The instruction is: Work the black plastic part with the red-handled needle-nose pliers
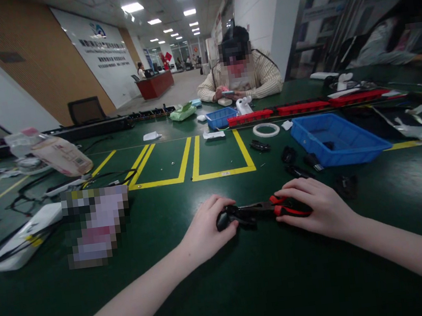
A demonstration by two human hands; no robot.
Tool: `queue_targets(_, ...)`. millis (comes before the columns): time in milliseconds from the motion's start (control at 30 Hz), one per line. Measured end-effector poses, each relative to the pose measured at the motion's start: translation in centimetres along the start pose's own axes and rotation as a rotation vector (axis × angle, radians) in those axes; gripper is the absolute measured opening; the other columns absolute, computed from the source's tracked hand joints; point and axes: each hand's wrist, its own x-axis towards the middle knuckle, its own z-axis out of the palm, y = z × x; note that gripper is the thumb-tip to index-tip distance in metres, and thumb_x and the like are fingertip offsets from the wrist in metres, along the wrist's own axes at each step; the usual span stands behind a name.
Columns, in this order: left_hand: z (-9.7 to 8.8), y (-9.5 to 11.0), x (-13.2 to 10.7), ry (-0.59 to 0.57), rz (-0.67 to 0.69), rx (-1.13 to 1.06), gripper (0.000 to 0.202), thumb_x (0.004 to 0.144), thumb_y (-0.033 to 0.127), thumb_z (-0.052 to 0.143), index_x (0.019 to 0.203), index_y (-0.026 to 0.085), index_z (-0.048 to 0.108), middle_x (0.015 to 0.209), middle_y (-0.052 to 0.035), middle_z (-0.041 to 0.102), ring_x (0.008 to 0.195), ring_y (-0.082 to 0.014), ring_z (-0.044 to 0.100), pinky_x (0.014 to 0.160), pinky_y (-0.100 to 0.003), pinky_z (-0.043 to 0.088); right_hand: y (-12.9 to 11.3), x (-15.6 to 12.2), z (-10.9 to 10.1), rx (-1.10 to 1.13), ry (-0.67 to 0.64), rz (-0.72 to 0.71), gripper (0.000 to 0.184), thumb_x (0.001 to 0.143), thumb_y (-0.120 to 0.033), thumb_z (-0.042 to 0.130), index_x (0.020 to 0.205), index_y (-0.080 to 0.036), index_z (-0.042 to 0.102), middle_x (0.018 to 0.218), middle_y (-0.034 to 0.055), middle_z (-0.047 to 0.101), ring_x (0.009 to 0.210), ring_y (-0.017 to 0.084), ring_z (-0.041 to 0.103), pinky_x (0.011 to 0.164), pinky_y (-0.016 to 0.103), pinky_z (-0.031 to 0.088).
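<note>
Right between my hands: black part pinched in my left hand (212, 223), red-handled pliers (266, 207) gripped in my right hand (319, 205), nose at the black part (224, 220).

Red-and-black pliers (282, 211), black piece (224, 220), dark green tabletop (228, 294) with yellow lines (160, 184), blue tray (349, 155)

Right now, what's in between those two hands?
In the head view, red-handled pliers and a black part lie between the left hand and right hand.

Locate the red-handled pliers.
In the head view, right of centre, the red-handled pliers are in the right hand, their tips at the black part in the left hand.
</note>
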Motion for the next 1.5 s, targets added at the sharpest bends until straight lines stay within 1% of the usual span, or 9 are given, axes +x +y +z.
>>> queue_targets(133,-0.03,-0.07,-0.02,0.038,0.022,-0.046,0.030,0.086,0.012,0.050,0.114,0.021,0.055,0.117,-0.0056,0.054,0.110,-0.0203,0.054,0.096,-0.037,0.048,0.04,-0.08,0.03,0.000,-0.003,0.006,0.035,0.079,-0.040,0.066,0.107,-0.020,0.060,0.098,0.0089,0.065,0.088,0.020,0.063,0.073,0.036,0.053)
queue_targets(233,-0.14,0.07,-0.11,0.011,0.019,-0.007,0.031,0.088,0.012,0.046,0.116,0.022,0.055,0.118,-0.0049,0.055,0.111,-0.0202,0.054,0.097,-0.039,0.048,-0.08,-0.08,0.05,0.000,-0.002,0.004,0.035,0.079,-0.040,0.066,0.106,-0.019,0.060,0.098,0.0089,0.065,0.087,0.020,0.063,0.073,0.035,0.053)
queue_targets(333,-0.20,0.38,-0.20,-0.031,0.012,0.068,0.033,0.089,0.023,0.052,0.123,0.021,0.053,0.121,-0.0059,0.054,0.111,-0.0230,0.053,0.095,-0.042,0.048,-0.16,-0.07,0.05,-0.006,0.003,-0.001,0.034,0.079,-0.040,0.066,0.105,-0.019,0.060,0.097,0.0090,0.065,0.086,0.020,0.063,0.072,0.035,0.053)
queue_targets(433,-0.17,0.59,-0.17,-0.053,0.007,0.130,0.052,0.081,0.038,0.066,0.127,0.019,0.049,0.125,-0.0082,0.052,0.113,-0.0268,0.051,0.095,-0.045,0.047,-0.18,-0.11,0.10,-0.012,-0.004,-0.003,0.034,0.079,-0.039,0.066,0.106,-0.019,0.060,0.097,0.0090,0.065,0.087,0.020,0.062,0.073,0.035,0.053)
queue_targets(500,-0.12,0.61,-0.08,-0.062,0.005,0.150,0.060,0.078,0.041,0.070,0.128,0.019,0.048,0.126,-0.0085,0.051,0.115,-0.0278,0.050,0.095,-0.046,0.047,-0.15,-0.15,0.17,-0.021,-0.010,-0.006,0.035,0.079,-0.040,0.066,0.106,-0.019,0.059,0.098,0.0091,0.065,0.087,0.020,0.062,0.074,0.036,0.053)
queue_targets(800,-0.39,0.27,0.14,-0.109,0.066,0.127,0.055,0.079,0.029,0.067,0.130,0.023,0.048,0.129,-0.0058,0.052,0.116,-0.0258,0.048,0.099,-0.044,0.042,0.02,-0.27,0.49,-0.132,0.008,-0.091,0.046,0.081,-0.039,0.063,0.119,-0.015,0.055,0.101,0.0114,0.064,0.090,0.022,0.061,0.077,0.037,0.051)
queue_targets(1067,-0.44,-0.03,0.08,-0.119,0.078,0.119,0.061,0.077,0.047,0.072,0.129,0.024,0.050,0.127,-0.0046,0.054,0.114,-0.0260,0.048,0.096,-0.044,0.042,-0.15,-0.03,0.30,-0.212,0.014,-0.175,0.034,0.081,-0.037,0.062,0.106,-0.013,0.059,0.098,0.0116,0.065,0.088,0.022,0.060,0.080,0.038,0.048)
queue_targets(1300,-0.47,-0.18,0.00,-0.109,0.096,0.091,0.059,0.077,0.046,0.071,0.129,0.026,0.050,0.126,-0.0048,0.054,0.114,-0.0270,0.048,0.096,-0.045,0.042,-0.65,0.10,0.01,-0.345,0.073,-0.234,0.031,0.082,-0.036,0.059,0.107,-0.018,0.060,0.099,0.0096,0.069,0.098,0.025,0.062,0.095,0.045,0.040)
queue_targets(1500,-0.28,-0.24,-0.05,-0.106,0.081,0.101,0.064,0.075,0.045,0.074,0.129,0.023,0.048,0.126,-0.0071,0.054,0.114,-0.0274,0.050,0.095,-0.045,0.043,-0.82,0.05,0.06,-0.360,0.097,-0.236,0.029,0.084,-0.036,0.057,0.107,-0.018,0.059,0.098,0.0087,0.070,0.103,0.025,0.061,0.099,0.044,0.037)
